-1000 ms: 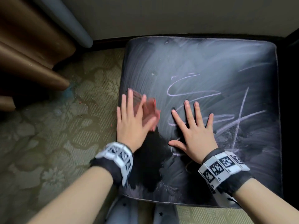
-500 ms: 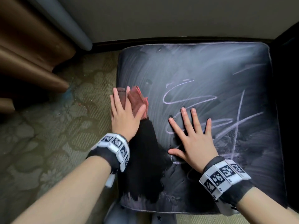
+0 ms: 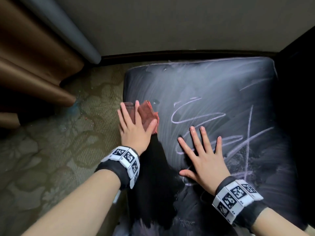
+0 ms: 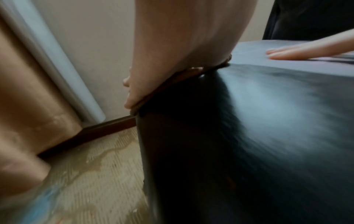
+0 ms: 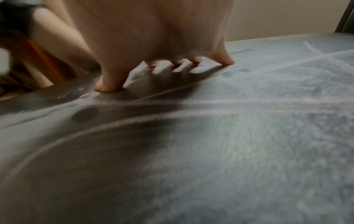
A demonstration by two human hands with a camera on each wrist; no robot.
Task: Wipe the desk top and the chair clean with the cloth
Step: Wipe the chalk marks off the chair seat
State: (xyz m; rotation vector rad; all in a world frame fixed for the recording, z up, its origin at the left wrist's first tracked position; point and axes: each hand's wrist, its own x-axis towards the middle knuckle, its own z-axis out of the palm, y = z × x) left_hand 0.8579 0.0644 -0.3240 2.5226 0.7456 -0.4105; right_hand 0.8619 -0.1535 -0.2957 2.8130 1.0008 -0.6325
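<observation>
The black chair seat [image 3: 213, 86] is smeared with white chalk dust and carries looping chalk lines [image 3: 196, 114]. My left hand [image 3: 134, 132] lies flat with straight fingers on a folded red cloth [image 3: 146, 114] and presses it down at the seat's left edge. Behind that hand runs a dark wiped strip [image 3: 153, 176]. My right hand [image 3: 204, 155] rests flat on the seat's middle with fingers spread, holding nothing. In the left wrist view a thin edge of the cloth [image 4: 189, 72] shows under the palm [image 4: 182, 45]. In the right wrist view the fingertips [image 5: 228, 62] touch the dusty seat [image 5: 249, 136].
Patterned carpet [image 3: 59, 150] lies left of the chair. Brown curtain folds [image 3: 34, 68] and a grey fold [image 3: 68, 31] hang at the far left. A wall with a dark baseboard [image 3: 170, 53] stands just behind the seat. The dark chair back [image 3: 300, 74] rises on the right.
My left hand has slid the cloth away from me and toward the seat's left edge, and the dark wiped strip behind it has grown longer. The right hand has stayed in place.
</observation>
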